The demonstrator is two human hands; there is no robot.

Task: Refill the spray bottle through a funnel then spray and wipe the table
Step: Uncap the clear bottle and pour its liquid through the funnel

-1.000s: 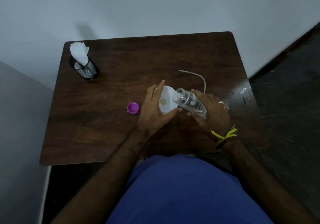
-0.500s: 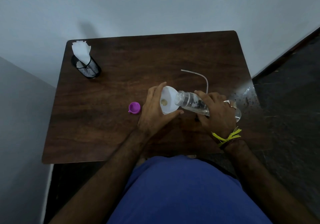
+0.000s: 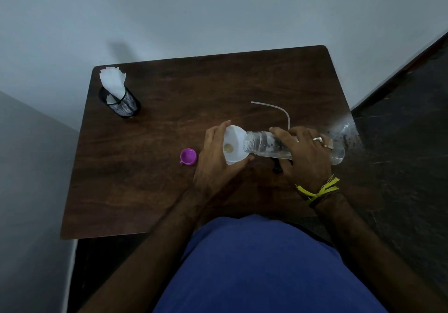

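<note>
Risk of spill: right hand (image 3: pixel 306 156) gripping tipped clear bottle (image 3: pixel 269 146), left hand (image 3: pixel 215 154) clamping white funnel (image 3: pixel 233 146); overshooting rim wets surface (image 3: pixel 169 118).

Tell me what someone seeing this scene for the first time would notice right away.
At the table's centre, the right hand tips a clear plastic bottle toward a white funnel that the left hand steadies. A purple cap lies just left of the hands. At the far left corner of the dark wooden table stands a black mesh cup holding white tissues.
</note>
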